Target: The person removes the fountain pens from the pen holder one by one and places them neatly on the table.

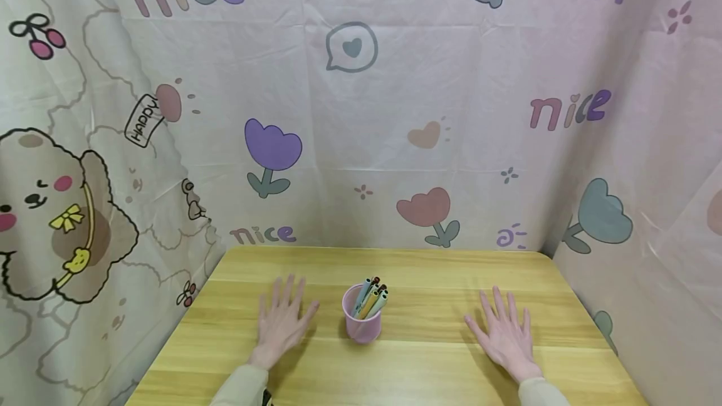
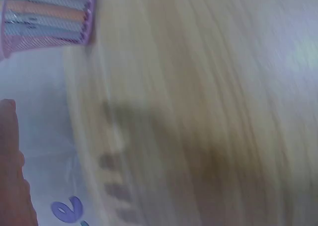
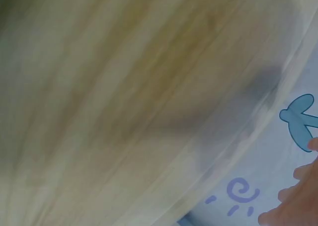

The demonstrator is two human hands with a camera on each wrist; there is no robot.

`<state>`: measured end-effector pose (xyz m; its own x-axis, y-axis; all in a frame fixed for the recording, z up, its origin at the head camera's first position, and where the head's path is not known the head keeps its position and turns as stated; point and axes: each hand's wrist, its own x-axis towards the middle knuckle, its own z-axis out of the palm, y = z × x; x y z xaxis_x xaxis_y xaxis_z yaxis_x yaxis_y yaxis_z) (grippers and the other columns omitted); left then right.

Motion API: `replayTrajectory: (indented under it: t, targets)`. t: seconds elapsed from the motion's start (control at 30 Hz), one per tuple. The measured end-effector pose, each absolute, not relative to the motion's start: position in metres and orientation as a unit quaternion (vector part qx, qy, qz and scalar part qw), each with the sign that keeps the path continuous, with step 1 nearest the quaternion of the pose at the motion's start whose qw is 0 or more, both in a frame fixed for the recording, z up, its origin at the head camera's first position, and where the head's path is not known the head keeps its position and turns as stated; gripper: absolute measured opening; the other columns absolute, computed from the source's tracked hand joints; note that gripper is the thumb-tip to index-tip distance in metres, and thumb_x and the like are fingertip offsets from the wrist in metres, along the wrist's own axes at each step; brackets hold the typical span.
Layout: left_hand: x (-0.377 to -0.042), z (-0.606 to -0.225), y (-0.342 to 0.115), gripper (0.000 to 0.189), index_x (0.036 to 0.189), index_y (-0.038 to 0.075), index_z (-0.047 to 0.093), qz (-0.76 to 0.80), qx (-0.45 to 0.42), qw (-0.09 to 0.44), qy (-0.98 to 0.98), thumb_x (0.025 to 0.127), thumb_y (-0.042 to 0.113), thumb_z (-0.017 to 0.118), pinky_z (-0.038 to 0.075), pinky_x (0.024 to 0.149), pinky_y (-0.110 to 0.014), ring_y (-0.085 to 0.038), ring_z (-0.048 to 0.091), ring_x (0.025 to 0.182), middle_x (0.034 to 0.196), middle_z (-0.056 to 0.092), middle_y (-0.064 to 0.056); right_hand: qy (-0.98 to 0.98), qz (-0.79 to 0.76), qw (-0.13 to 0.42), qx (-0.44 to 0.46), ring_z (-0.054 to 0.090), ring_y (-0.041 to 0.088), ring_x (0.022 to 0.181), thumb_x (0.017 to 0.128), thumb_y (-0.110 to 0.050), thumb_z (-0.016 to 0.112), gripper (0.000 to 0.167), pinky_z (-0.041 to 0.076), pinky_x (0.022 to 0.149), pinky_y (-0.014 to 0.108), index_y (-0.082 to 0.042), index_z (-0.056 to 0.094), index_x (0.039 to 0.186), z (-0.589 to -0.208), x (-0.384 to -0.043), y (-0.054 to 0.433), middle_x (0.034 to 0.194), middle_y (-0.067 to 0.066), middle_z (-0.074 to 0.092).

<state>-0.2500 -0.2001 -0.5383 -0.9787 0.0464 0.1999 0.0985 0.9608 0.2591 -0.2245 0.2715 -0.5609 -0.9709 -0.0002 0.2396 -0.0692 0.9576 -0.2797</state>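
A pink mesh cup (image 1: 363, 329) stands upright near the middle of the wooden table, holding several pens (image 1: 370, 299) with their ends sticking out of the top. To its left, my left hand (image 1: 281, 323) is spread flat with straight fingers, the thumb pointing toward the cup. Farther off on the right side, my right hand (image 1: 504, 336) is also spread, palm down. Both hands hold nothing and cast shadows on the tabletop. In the left wrist view the cup's mesh wall (image 2: 47, 43) shows at the upper left, apart from the fingers (image 2: 12, 171).
The light wooden table (image 1: 429, 368) has rounded far corners. Behind it hangs a pale curtain (image 1: 366, 99) printed with flowers, hearts and lettering, and it continues along the left and right sides. A dark band shows at the left sleeve (image 1: 242, 387).
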Motion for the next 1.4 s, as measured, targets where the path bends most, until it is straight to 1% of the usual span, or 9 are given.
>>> replayTrajectory:
  t: [0.3, 0.5, 0.67, 0.77, 0.87, 1.0, 1.13, 1.27, 1.4]
  targets:
    - [-0.239, -0.518, -0.169, 0.074, 0.158, 0.014, 0.032, -0.172, -0.094, 0.116, -0.974, 0.100, 0.058, 0.045, 0.007, 0.125, -0.070, -0.041, 0.016, 0.156, 0.168, 0.022, -0.013, -0.978, 0.159, 0.129, 0.028, 0.018, 0.053, 0.150, 0.099, -0.062, 0.046, 0.077, 0.009, 0.118, 0.079, -0.010, 0.038, 0.155, -0.546, -0.221, 0.249, 0.165, 0.024, 0.020]
    - [-0.233, -0.510, -0.147, 0.078, 0.161, 0.017, 0.022, -0.222, -0.126, 0.065, -0.965, 0.099, 0.060, 0.046, 0.006, 0.125, -0.067, -0.037, 0.013, 0.157, 0.169, 0.017, -0.007, -0.969, 0.186, 0.154, 0.048, 0.030, 0.051, 0.146, 0.099, -0.056, 0.051, 0.070, 0.017, 0.116, 0.078, -0.011, 0.042, 0.153, -0.537, -0.220, 0.226, 0.160, 0.025, 0.033]
    - [-0.234, -0.507, -0.134, 0.086, 0.159, 0.014, 0.029, -0.293, -0.143, 0.038, -0.945, 0.093, 0.063, 0.056, 0.011, 0.125, -0.068, -0.038, 0.022, 0.156, 0.167, 0.026, -0.008, -0.951, 0.229, 0.190, 0.080, 0.046, 0.049, 0.135, 0.098, -0.046, 0.057, 0.062, 0.031, 0.115, 0.071, -0.008, 0.049, 0.147, -0.532, -0.221, 0.204, 0.147, 0.026, 0.050]
    - [-0.238, -0.510, -0.130, 0.091, 0.158, 0.012, 0.033, -0.345, -0.147, 0.026, -0.927, 0.089, 0.062, 0.065, 0.021, 0.119, -0.075, -0.044, 0.031, 0.151, 0.164, 0.033, -0.013, -0.938, 0.267, 0.200, 0.093, 0.052, 0.045, 0.130, 0.097, -0.041, 0.062, 0.058, 0.040, 0.109, 0.067, -0.008, 0.053, 0.144, -0.530, -0.222, 0.189, 0.140, 0.023, 0.057]
    - [-0.244, -0.516, -0.129, 0.093, 0.156, 0.008, 0.035, -0.404, -0.151, 0.016, -0.902, 0.085, 0.055, 0.074, 0.030, 0.112, -0.078, -0.048, 0.038, 0.145, 0.161, 0.038, -0.018, -0.921, 0.318, 0.198, 0.106, 0.057, 0.040, 0.122, 0.095, -0.033, 0.067, 0.053, 0.048, 0.101, 0.064, -0.009, 0.057, 0.140, -0.530, -0.224, 0.176, 0.132, 0.017, 0.062]
    - [-0.251, -0.523, -0.130, 0.092, 0.153, 0.001, 0.037, -0.465, -0.168, 0.009, -0.869, 0.083, 0.039, 0.082, 0.034, 0.112, -0.075, -0.049, 0.042, 0.142, 0.156, 0.043, -0.024, -0.891, 0.396, 0.182, 0.125, 0.062, 0.030, 0.111, 0.091, -0.024, 0.072, 0.048, 0.054, 0.094, 0.054, -0.007, 0.061, 0.134, -0.529, -0.227, 0.158, 0.120, 0.007, 0.067]
    - [-0.254, -0.528, -0.131, 0.092, 0.153, 0.000, 0.037, -0.497, -0.176, -0.004, -0.850, 0.081, 0.032, 0.084, 0.036, 0.111, -0.074, -0.051, 0.043, 0.140, 0.155, 0.043, -0.026, -0.855, 0.461, 0.181, 0.152, 0.064, 0.025, 0.096, 0.088, -0.015, 0.075, 0.040, 0.058, 0.088, 0.041, -0.004, 0.066, 0.126, -0.530, -0.230, 0.139, 0.104, -0.001, 0.068]
    - [-0.256, -0.530, -0.131, 0.092, 0.154, 0.002, 0.035, -0.524, -0.176, -0.028, -0.833, 0.081, 0.028, 0.084, 0.035, 0.112, -0.073, -0.052, 0.042, 0.140, 0.156, 0.041, -0.027, -0.819, 0.503, 0.203, 0.188, 0.064, 0.024, 0.084, 0.084, -0.005, 0.076, 0.035, 0.061, 0.078, 0.032, -0.002, 0.069, 0.119, -0.532, -0.233, 0.123, 0.093, 0.001, 0.068]
    - [-0.258, -0.530, -0.131, 0.090, 0.154, 0.001, 0.035, -0.537, -0.179, -0.039, -0.824, 0.082, 0.023, 0.084, 0.035, 0.114, -0.071, -0.051, 0.042, 0.141, 0.157, 0.040, -0.027, -0.792, 0.538, 0.208, 0.199, 0.063, 0.024, 0.077, 0.082, 0.003, 0.076, 0.034, 0.062, 0.072, 0.032, 0.001, 0.069, 0.115, -0.527, -0.234, 0.109, 0.090, 0.010, 0.069]
